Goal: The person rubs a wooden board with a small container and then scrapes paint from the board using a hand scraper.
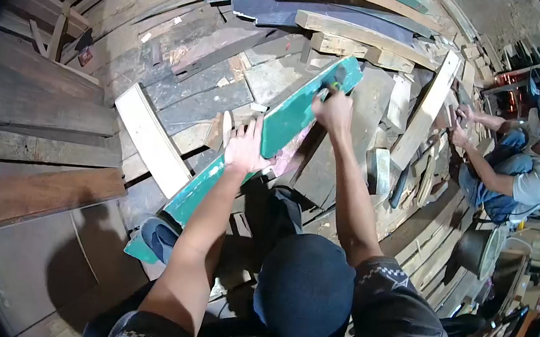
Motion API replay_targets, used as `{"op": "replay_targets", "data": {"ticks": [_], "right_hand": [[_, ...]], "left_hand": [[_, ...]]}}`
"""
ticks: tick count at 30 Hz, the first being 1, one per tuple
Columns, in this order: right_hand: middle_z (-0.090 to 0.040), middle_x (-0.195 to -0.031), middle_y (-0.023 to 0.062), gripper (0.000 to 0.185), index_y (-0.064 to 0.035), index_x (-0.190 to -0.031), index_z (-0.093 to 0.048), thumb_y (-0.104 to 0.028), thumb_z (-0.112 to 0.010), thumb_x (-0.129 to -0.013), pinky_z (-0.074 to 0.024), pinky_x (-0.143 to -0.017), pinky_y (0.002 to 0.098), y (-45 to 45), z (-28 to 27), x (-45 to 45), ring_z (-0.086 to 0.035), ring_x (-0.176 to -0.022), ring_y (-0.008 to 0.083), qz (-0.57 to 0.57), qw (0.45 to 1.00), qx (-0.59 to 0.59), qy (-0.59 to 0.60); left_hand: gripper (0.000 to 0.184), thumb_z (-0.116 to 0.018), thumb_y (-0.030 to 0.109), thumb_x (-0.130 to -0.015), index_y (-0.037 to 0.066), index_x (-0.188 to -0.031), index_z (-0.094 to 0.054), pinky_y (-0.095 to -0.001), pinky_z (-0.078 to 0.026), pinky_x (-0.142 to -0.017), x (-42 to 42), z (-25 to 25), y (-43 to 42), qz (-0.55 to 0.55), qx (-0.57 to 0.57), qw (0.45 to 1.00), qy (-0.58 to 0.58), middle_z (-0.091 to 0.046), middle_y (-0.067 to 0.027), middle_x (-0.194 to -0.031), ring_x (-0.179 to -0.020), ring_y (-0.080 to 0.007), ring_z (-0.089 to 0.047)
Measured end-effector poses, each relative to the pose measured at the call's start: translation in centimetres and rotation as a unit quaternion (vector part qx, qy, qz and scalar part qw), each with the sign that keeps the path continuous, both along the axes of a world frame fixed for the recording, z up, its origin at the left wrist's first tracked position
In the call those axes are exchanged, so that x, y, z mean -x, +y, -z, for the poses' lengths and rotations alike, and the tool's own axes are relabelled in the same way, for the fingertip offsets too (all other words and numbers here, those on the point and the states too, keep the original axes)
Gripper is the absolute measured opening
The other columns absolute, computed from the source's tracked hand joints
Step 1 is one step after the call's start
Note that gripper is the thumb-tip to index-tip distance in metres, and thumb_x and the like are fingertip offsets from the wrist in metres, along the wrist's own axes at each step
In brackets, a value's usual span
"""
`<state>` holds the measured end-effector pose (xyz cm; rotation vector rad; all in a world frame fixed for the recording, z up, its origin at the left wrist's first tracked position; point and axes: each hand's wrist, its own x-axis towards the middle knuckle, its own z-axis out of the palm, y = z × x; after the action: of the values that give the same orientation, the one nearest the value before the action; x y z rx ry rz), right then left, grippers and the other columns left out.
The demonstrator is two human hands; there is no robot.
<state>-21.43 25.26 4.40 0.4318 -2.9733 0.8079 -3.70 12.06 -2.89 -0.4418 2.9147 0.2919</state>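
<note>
A green-painted board (pixel 295 119) slants across the middle of the view, with worn paint along its edges. My left hand (pixel 245 146) is closed on it near mid-length, fingers on the far side and thumb towards me. Green wood (pixel 202 190) continues below that hand; whether it is the same piece I cannot tell. Over the board's upper part, my right hand (pixel 333 114) is closed around a small hand tool (pixel 337 85) with dark and yellow-green parts. My fingers hide most of the tool, so its kind is unclear. A shoe (pixel 160 237) rests against the lower green wood.
A pale white board (pixel 152 141) lies left of my left hand. Stacked planks (pixel 45 112) stand at the left, and long boards (pixel 330 18) lie across the back. At right a person (pixel 513 159) crouches over wood, near a bucket (pixel 479 249). Scraps litter the floor.
</note>
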Motion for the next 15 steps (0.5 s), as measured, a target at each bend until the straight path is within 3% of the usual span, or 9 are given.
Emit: {"op": "replay_targets", "data": {"ticks": [3, 5, 6, 7, 9, 12, 15], "right_hand": [[-0.065, -0.086, 0.0321, 0.045, 0.0043, -0.106, -0.067, -0.025, -0.063, -0.073, -0.0546, -0.079, 0.0456, 0.6, -0.5, -0.3, -0.066, -0.085, 0.0435, -0.023, 0.998, 0.048, 0.026], [-0.066, -0.084, 0.0310, 0.041, 0.0067, -0.097, -0.068, -0.026, -0.063, -0.073, -0.0555, -0.076, 0.0438, -0.4, -0.5, 0.7, -0.067, -0.080, 0.0430, -0.001, 0.999, 0.030, 0.019], [-0.067, -0.082, 0.0281, 0.039, 0.0052, -0.090, -0.068, -0.028, -0.064, -0.071, -0.0561, -0.074, 0.0427, -0.9, 0.2, 1.1, -0.067, -0.078, 0.0424, -0.039, 0.995, -0.022, 0.090], [-0.067, -0.084, 0.0270, 0.041, 0.0043, -0.094, -0.066, -0.029, -0.064, -0.070, -0.0556, -0.077, 0.0447, -1.1, -2.9, -0.5, -0.066, -0.081, 0.0437, -0.047, 0.997, -0.003, -0.066], [-0.067, -0.088, 0.0271, 0.046, 0.0031, -0.102, -0.064, -0.028, -0.064, -0.068, -0.0539, -0.081, 0.0482, -1.1, 1.9, -0.4, -0.065, -0.085, 0.0455, -0.008, 1.000, 0.002, -0.009], [-0.066, -0.088, 0.0290, 0.046, 0.0025, -0.105, -0.063, -0.027, -0.062, -0.070, -0.0524, -0.082, 0.0500, 0.2, 1.7, -2.9, -0.064, -0.087, 0.0470, -0.017, 0.999, 0.028, -0.017], [-0.065, -0.088, 0.0300, 0.044, 0.0027, -0.104, -0.063, -0.026, -0.062, -0.070, -0.0522, -0.081, 0.0504, 0.5, 1.4, -2.6, -0.064, -0.086, 0.0467, -0.023, 0.998, 0.038, -0.035]], "left_hand": [[0.125, -0.072, 0.069, -0.059, 0.003, -0.150, -0.015, -0.0463, -0.039, -0.103, -0.3, 0.7, 0.3, -0.007, 0.022, 0.997, 0.073, -0.044, -0.0150, -0.140, -0.126, -0.0327, -0.047], [0.122, -0.070, 0.071, -0.061, 0.001, -0.148, -0.021, -0.0456, -0.039, -0.103, -0.4, 0.1, 0.4, -0.013, -0.006, 0.999, 0.039, -0.045, -0.0154, -0.139, -0.121, -0.0327, -0.050], [0.121, -0.069, 0.072, -0.061, 0.000, -0.147, -0.022, -0.0455, -0.039, -0.103, -0.6, 0.0, 0.5, -0.010, -0.008, 0.999, 0.036, -0.045, -0.0154, -0.138, -0.121, -0.0327, -0.050], [0.121, -0.069, 0.072, -0.062, 0.000, -0.147, -0.023, -0.0453, -0.039, -0.103, -0.3, -0.2, 0.4, -0.008, -0.008, 0.999, 0.041, -0.046, -0.0154, -0.137, -0.120, -0.0326, -0.051], [0.126, -0.069, 0.073, -0.061, 0.001, -0.150, -0.016, -0.0461, -0.039, -0.103, -0.4, 1.2, 0.5, -0.005, 0.028, 0.996, 0.083, -0.046, -0.0153, -0.136, -0.122, -0.0326, -0.050], [0.128, -0.072, 0.071, -0.059, 0.004, -0.151, -0.014, -0.0472, -0.039, -0.104, -0.3, -0.7, 0.5, 0.011, 0.055, 0.998, 0.018, -0.044, -0.0161, -0.138, -0.125, -0.0327, -0.048], [0.127, -0.073, 0.070, -0.058, 0.004, -0.150, -0.015, -0.0474, -0.040, -0.103, -0.3, 0.2, 0.4, -0.002, 0.004, 0.999, 0.035, -0.045, -0.0159, -0.136, -0.125, -0.0331, -0.048]]}}
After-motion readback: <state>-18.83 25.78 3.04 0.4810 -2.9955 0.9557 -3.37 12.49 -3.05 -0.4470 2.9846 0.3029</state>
